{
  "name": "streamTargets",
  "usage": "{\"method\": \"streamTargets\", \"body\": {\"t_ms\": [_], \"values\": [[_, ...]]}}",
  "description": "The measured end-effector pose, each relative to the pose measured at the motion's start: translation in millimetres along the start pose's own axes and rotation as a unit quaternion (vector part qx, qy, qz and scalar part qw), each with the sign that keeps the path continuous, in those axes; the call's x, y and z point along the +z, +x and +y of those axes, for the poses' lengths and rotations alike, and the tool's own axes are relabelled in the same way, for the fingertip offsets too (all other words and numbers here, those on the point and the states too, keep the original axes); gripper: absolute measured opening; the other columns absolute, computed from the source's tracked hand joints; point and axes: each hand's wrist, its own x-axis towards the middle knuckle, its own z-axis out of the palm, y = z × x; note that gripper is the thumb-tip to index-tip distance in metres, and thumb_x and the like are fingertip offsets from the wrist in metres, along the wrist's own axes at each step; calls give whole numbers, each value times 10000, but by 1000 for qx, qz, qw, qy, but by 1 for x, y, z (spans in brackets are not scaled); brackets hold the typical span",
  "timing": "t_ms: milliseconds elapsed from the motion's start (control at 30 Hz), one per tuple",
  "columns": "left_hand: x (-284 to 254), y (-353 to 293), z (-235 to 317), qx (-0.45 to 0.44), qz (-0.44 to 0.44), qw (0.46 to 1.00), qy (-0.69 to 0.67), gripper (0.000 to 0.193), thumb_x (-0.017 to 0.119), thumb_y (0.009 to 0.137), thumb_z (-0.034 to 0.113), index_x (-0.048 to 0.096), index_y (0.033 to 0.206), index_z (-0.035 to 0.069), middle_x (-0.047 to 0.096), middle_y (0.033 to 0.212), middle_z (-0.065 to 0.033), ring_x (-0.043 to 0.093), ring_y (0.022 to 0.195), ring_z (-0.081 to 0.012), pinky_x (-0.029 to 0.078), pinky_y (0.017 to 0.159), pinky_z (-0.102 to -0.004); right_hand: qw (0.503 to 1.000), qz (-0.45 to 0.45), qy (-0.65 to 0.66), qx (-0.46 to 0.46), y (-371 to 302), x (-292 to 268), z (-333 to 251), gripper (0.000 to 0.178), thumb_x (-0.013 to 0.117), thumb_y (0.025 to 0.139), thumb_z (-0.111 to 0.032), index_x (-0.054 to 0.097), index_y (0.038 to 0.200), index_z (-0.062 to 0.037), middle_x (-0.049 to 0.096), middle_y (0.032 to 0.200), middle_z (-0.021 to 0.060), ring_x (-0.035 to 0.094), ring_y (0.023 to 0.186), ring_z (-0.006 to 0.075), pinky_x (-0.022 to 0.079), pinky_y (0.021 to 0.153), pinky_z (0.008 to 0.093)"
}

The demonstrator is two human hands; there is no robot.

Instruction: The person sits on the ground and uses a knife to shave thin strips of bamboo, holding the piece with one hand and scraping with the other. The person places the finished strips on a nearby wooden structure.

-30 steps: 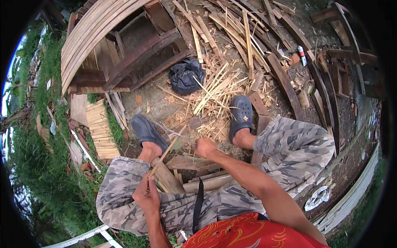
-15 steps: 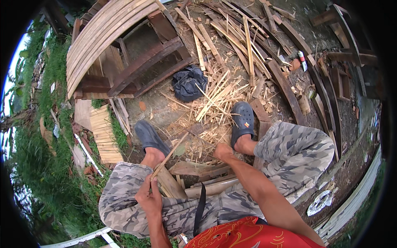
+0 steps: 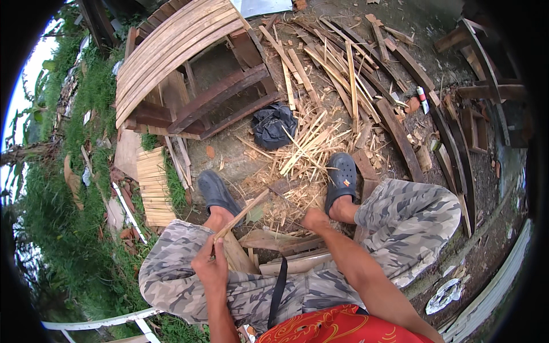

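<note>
My left hand point(image 3: 211, 264) is closed around the near end of a thin wooden strip point(image 3: 242, 214), which slants up and to the right past my left clog. Between my feet, my right hand point(image 3: 315, 219) is closed on what looks like a knife point(image 3: 281, 195); the grip is hidden in my fist. Its dark, narrow blade points up and left, close to the strip's far end. I cannot tell whether blade and strip touch. Pale slivers and shavings point(image 3: 311, 150) lie heaped just beyond. Under the strip, a wooden board point(image 3: 238, 255) leans near my left leg.
A slatted wooden frame point(image 3: 177, 63) stands at the far left, beside a black plastic bag point(image 3: 274, 126). Long dark planks point(image 3: 398, 137) and lighter strips spread across the right. A bundle of cut slats point(image 3: 155, 187) lies left of my left clog point(image 3: 218, 192); my right clog point(image 3: 341, 176) borders the shavings.
The view has shifted, so the surroundings sit lower and further right. Both hands keep their holds on the strip and the knife, with only slight movement.
</note>
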Motion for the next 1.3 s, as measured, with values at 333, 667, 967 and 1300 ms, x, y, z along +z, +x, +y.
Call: {"method": "streamTargets", "body": {"t_ms": [333, 667, 967, 1300], "values": [[4, -4, 3, -111, 21, 986, -121, 231, 725, 867, 85, 720, 1071, -24, 724, 810, -163, 725, 759, -212, 585, 714, -322, 999, 3, -34, 25, -11, -18, -13, 419, 643, 838, -245, 702, 1182, -13, 669, 1250, 210, 649, 1169, 344, 524, 987, 414], [-6, -9, 6, -118, 5, 992, -52, 392, 805, 832, 304, 731, 995, -45, 719, 791, -232, 729, 734, -347, 554, 685, -396, 982, 115, -22, -146, -92, -64, -72, 369, 638, 818, -282, 733, 977, 37, 708, 970, 278, 694, 955, 424, 554, 870, 469], [-9, -19, 1, -176, -29, 971, -162, 392, 786, 845, 300, 743, 1026, -45, 733, 800, -214, 738, 748, -234, 554, 689, -340, 958, 83, 118, -248, -179, 4, -107, 356, 646, 861, -314, 710, 913, 32, 664, 732, 264, 680, 723, 428, 524, 705, 483], [-4, -26, -9, -127, -81, 976, -155, 235, 744, 862, 85, 729, 1056, -46, 738, 983, -219, 736, 893, -230, 544, 747, -302, 947, 112, 153, -259, -173, 11, -111, 344, 644, 876, -298, 712, 994, 19, 663, 710, 256, 674, 713, 440, 528, 703, 484]]}}
